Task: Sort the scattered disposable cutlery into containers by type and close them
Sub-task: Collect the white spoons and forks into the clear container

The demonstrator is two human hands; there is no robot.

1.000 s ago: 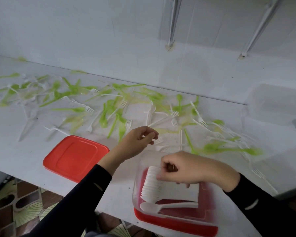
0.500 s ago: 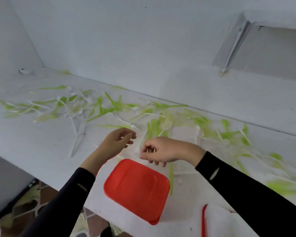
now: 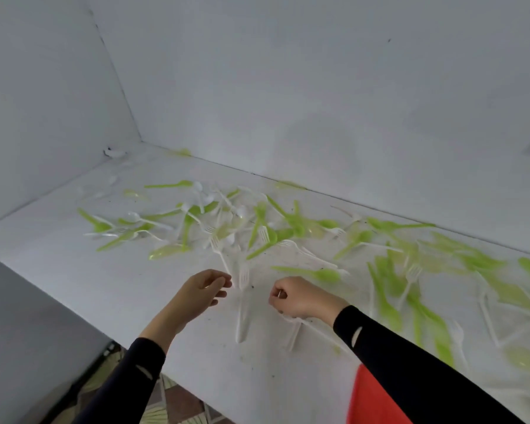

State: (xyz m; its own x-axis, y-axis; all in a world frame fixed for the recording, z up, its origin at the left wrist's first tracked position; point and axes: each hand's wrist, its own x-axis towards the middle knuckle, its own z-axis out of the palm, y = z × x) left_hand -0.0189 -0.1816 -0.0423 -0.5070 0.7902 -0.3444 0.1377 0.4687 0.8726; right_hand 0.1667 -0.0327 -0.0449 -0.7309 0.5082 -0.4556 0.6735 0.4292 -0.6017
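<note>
Cutlery (image 3: 270, 237) — green and white plastic, strewn mid-tabletop to back edge and rightward; likely light, thin, springy, slippery.
White fork (image 3: 241, 310) toward front edge: pinch by handle.
Left hand (image 3: 201, 290) just beside it, fingers loose, empty.
Right hand (image 3: 294, 296) curled — contents unclear.

— What does the person wear?
— Long black sleeves, close on both arms. The left sleeve (image 3: 129, 377) and the right sleeve (image 3: 410, 368) each carry one thin, slanted pale mark (image 3: 355, 336) on the forearm.
— Where do they end?
— At the wrist, with a plain edge. The left grip (image 3: 201, 290) and the right grip (image 3: 300, 296) come out bare.
</note>
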